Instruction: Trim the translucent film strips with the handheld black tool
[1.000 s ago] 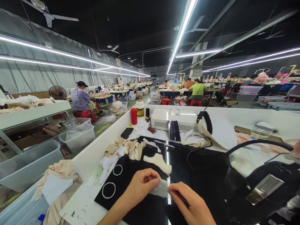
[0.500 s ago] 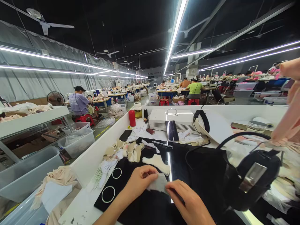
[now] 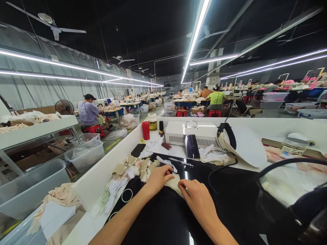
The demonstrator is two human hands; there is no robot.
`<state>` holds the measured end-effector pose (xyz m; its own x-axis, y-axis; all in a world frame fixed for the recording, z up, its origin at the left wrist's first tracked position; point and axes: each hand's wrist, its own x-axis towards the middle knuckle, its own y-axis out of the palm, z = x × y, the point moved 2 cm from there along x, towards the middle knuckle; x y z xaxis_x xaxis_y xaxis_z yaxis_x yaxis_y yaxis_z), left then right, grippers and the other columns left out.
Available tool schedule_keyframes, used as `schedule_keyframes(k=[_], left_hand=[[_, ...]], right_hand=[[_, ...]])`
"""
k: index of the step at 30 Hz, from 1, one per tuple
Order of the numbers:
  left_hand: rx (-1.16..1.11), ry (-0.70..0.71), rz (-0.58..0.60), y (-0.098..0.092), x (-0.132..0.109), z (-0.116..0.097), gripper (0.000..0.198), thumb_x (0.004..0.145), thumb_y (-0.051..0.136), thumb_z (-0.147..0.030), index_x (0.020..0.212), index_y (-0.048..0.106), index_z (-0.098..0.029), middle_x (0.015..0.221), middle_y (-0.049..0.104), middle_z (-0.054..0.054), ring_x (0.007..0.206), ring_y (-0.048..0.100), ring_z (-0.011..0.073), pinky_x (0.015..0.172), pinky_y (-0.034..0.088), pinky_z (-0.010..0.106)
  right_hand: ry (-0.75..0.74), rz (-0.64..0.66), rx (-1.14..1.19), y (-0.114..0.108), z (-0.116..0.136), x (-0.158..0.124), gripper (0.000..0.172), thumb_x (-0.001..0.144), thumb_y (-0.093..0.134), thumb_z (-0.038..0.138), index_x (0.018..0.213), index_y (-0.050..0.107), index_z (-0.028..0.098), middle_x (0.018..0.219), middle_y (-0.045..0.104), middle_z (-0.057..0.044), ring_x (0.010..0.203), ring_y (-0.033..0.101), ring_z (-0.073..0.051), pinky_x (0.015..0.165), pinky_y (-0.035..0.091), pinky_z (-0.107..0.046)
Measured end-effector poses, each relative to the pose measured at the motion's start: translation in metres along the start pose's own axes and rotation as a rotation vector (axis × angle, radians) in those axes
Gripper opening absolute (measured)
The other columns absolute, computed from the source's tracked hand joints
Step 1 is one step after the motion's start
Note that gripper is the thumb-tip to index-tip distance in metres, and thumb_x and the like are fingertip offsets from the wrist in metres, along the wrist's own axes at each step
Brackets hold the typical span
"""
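My left hand [image 3: 158, 177] is stretched forward over the black mat [image 3: 230, 194], fingers curled down onto a cream fabric piece [image 3: 175, 184]. The fingertips of my right hand [image 3: 196, 196] press together on the same piece from the right. Most of the piece is hidden under the two hands. A heap of small beige and white fabric pieces [image 3: 138, 167] lies just left of my left hand. A white ring [image 3: 127, 195] rests on the mat's left edge.
Behind the hands lie a pen [image 3: 180, 162], a black phone [image 3: 138, 149], a red spool [image 3: 145, 130], a jar [image 3: 152, 121], a white metal box [image 3: 204, 132] and a white shade [image 3: 245, 146]. Plastic bins [image 3: 84, 153] stand left. People sew farther back.
Both hands have moved forward from near me, where they held a small white piece, to the cream piece farther up the mat. The view has shifted with them.
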<state>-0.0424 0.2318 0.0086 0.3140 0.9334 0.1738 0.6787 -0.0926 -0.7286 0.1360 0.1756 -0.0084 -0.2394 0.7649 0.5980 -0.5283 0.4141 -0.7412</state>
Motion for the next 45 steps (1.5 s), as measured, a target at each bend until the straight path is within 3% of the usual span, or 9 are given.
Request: schedule_keyframes(k=[9,13,16,19,22,25,33,38,45], left_hand=[[0.18,0.034,0.001,0.019,0.002,0.013,0.028,0.102,0.067,-0.036,0.121,0.066,-0.016,0.118,0.069,0.008,0.101,0.07,0.0222,0.089,0.06,0.043],[0.237,0.076,-0.064,0.019,0.0,0.017,0.028,0.102,0.067,-0.036,0.12,0.066,-0.016,0.119,0.069,0.008,0.102,0.07,0.0226,0.091,0.06,0.044],[0.256,0.132,-0.136,0.011,-0.002,0.017,0.026,0.101,0.067,-0.035,0.12,0.067,-0.016,0.117,0.07,0.007,0.104,0.069,0.0231,0.093,0.058,0.046],[0.239,0.201,-0.209,0.001,-0.01,0.012,0.019,0.102,0.063,-0.029,0.118,0.068,-0.019,0.113,0.071,0.007,0.108,0.068,0.0245,0.099,0.056,0.047],[0.197,0.288,-0.244,-0.006,-0.024,0.005,0.022,0.105,0.052,-0.03,0.118,0.068,-0.021,0.114,0.072,0.008,0.11,0.067,0.027,0.101,0.054,0.049],[0.167,0.382,-0.229,-0.004,-0.043,-0.005,0.027,0.107,0.048,-0.037,0.119,0.068,-0.023,0.113,0.072,0.007,0.106,0.069,0.0274,0.098,0.055,0.048],[0.236,0.764,-0.071,0.059,-0.104,-0.086,0.027,0.112,0.04,-0.03,0.116,0.066,-0.024,0.089,0.073,0.0,0.075,0.073,0.0157,0.069,0.058,0.027],[0.263,0.926,-0.012,0.107,-0.12,-0.129,0.034,0.114,0.031,-0.027,0.112,0.064,-0.022,0.077,0.07,0.0,0.06,0.069,0.0163,0.055,0.051,0.029],[0.228,0.94,-0.013,0.142,-0.122,-0.124,0.032,0.112,0.032,-0.026,0.11,0.064,-0.023,0.074,0.068,0.0,0.056,0.067,0.0168,0.052,0.05,0.029]], right_hand=[[0.014,0.052,-0.089,0.017,-0.01,-0.006,0.02,0.095,0.064,0.012,0.079,0.07,0.023,0.077,0.069,-0.002,0.075,0.062,-0.025,0.068,0.034,-0.036],[-0.01,0.009,-0.057,0.011,-0.004,-0.007,0.015,0.094,0.063,0.011,0.089,0.071,0.022,0.095,0.072,-0.006,0.087,0.065,-0.028,0.073,0.041,-0.038],[-0.042,-0.028,-0.012,-0.007,0.008,-0.015,0.018,0.094,0.063,0.011,0.108,0.07,0.021,0.117,0.072,-0.012,0.107,0.065,-0.034,0.086,0.045,-0.045],[-0.105,0.003,0.049,-0.034,0.025,-0.041,0.021,0.094,0.065,0.011,0.11,0.068,0.025,0.116,0.074,-0.006,0.108,0.067,-0.027,0.095,0.047,-0.04],[-0.157,0.099,0.097,-0.062,0.035,-0.08,0.015,0.091,0.071,0.016,0.094,0.067,0.03,0.091,0.076,0.007,0.084,0.071,-0.015,0.079,0.05,-0.025],[-0.073,0.141,0.079,-0.095,0.025,-0.12,0.012,0.093,0.068,0.018,0.089,0.066,0.029,0.075,0.073,0.009,0.066,0.069,-0.013,0.063,0.048,-0.023],[0.473,0.136,-0.021,-0.174,-0.059,-0.188,0.018,0.105,0.055,0.036,0.098,0.071,0.031,0.09,0.074,0.001,0.08,0.073,-0.019,0.069,0.056,-0.026],[0.397,0.09,-0.201,-0.167,-0.063,-0.193,0.009,0.102,0.062,0.035,0.103,0.068,0.029,0.089,0.071,0.002,0.081,0.072,-0.018,0.069,0.057,-0.026],[0.346,0.003,-0.396,-0.131,-0.061,-0.166,0.014,0.098,0.064,0.035,0.102,0.066,0.022,0.088,0.067,-0.005,0.081,0.067,-0.03,0.07,0.05,-0.04]])
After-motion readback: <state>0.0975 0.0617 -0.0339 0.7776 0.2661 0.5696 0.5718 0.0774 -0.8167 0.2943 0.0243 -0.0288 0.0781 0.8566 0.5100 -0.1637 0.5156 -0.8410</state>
